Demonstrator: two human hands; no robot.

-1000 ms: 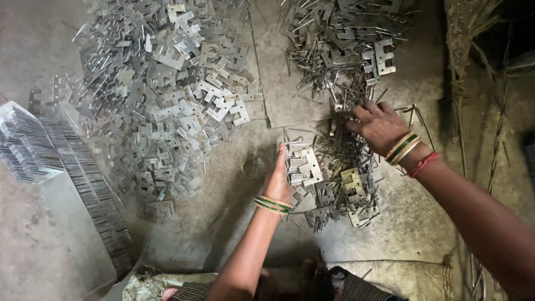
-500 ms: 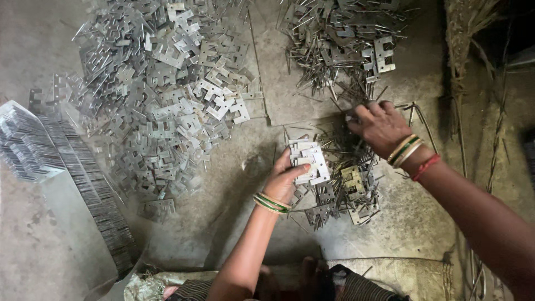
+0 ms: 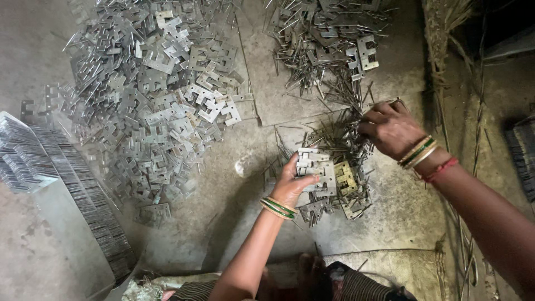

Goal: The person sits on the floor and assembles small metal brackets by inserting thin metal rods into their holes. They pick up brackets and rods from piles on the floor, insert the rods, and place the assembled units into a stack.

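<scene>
While the left hand (image 3: 292, 181) closes its fingers and thumb around a small stack of flat, notched grey metal plates (image 3: 313, 167), the right hand (image 3: 390, 129) rests farther up and to the right, its fingers curled down into a loose tangle of thin grey metal pins (image 3: 340, 134); whether those fingers actually pinch a pin I cannot tell. Both wrists wear green and gold bangles, and the right wrist also carries a red thread band (image 3: 440, 169). The held stack sits just above a low heap of mixed plates and pins on the grey stone floor (image 3: 401, 223), with one yellowish brass-coloured plate (image 3: 345, 177) lying just beside it on the right. A broad pile of the same notched grey plates (image 3: 161, 106) spreads over the upper left, well apart from both hands, and a second scatter of pins with a few plates (image 3: 329, 39) lies at the top centre. Neatly packed rows of stacked thin metal sheets (image 3: 61, 178) run along the left edge.
</scene>
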